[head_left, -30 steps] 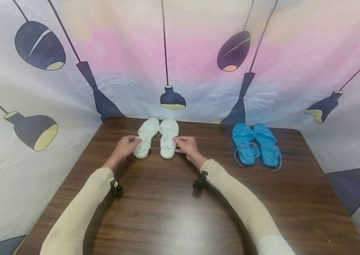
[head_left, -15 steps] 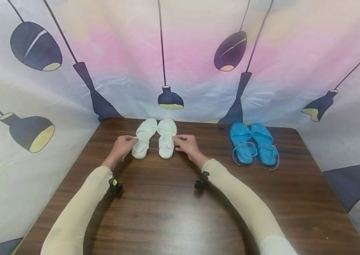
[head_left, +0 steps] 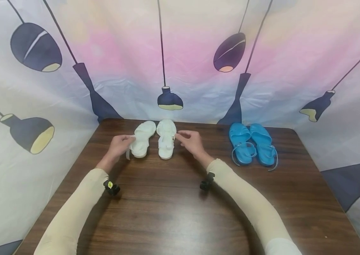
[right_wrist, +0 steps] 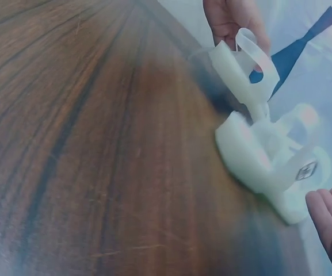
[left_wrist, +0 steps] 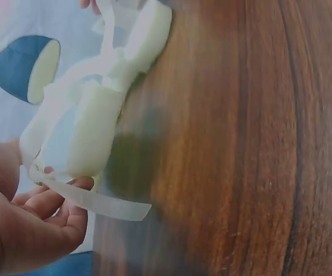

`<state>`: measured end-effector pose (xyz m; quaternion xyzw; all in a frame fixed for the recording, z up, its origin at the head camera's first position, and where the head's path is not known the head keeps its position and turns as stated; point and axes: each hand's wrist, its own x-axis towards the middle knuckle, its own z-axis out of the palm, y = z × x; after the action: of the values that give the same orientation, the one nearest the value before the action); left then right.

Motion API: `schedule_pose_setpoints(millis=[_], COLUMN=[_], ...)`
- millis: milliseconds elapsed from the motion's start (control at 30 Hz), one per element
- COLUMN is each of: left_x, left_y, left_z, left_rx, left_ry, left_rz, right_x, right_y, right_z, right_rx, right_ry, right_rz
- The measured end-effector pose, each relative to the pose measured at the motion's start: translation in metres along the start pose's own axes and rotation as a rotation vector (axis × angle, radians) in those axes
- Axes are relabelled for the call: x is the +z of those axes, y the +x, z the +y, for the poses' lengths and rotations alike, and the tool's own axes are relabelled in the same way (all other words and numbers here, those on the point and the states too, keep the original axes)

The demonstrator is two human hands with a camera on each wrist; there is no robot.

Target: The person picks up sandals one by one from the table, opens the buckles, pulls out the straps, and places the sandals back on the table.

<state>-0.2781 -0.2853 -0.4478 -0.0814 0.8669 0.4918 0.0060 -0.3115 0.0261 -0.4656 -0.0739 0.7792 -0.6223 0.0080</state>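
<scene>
A pair of white sandals stands side by side at the back of the wooden table. My left hand (head_left: 120, 147) is at the outer side of the left white sandal (head_left: 143, 141). In the left wrist view, that hand (left_wrist: 33, 224) pinches the ankle strap near its buckle, and the strap's loose end (left_wrist: 105, 204) sticks out past the fingers. Beside the right white sandal (head_left: 166, 143) is my right hand (head_left: 192, 141), its fingers loosely bent. In the right wrist view, a metal buckle (right_wrist: 306, 170) shows on that sandal's strap, with my fingertips just apart from it.
A pair of blue sandals (head_left: 241, 145) stands to the right on the same table (head_left: 167, 198), straps looped at the heels. Behind the table's back edge hangs a cloth (head_left: 129, 71) printed with lamps. Small black cameras (head_left: 111, 187) are strapped to both wrists.
My right hand has drawn off the right white sandal's strap, a little to the right, and the buckle now shows. My left hand has shifted slightly left, and the loose strap end hangs below it.
</scene>
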Motion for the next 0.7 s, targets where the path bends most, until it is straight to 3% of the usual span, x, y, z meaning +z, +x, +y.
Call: schedule_pose_setpoints(millis=[133, 333, 567, 700], left_x=[-0.001, -0.001, 0.004, 0.009], left_y=[-0.008, -0.024, -0.041, -0.051], left_z=[0.008, 0.021, 0.036, 0.041], left_rx=[0.008, -0.01, -0.027, -0.016], left_ry=[-0.028, -0.095, -0.186, -0.192], left_rz=[0.039, 0.11, 0.157, 0.163], right_x=[-0.002, 0.007, 0.026, 0.035], right_y=[-0.006, -0.019, -0.03, -0.033], right_z=[-0.015, -0.039, -0.058, -0.063], right_rx=[-0.097, -0.185, -0.171, -0.147], right_ry=[-0.093, -0.125, 0.022, 0.012], right_rz=[0.007, -0.071, -0.209, -0.254])
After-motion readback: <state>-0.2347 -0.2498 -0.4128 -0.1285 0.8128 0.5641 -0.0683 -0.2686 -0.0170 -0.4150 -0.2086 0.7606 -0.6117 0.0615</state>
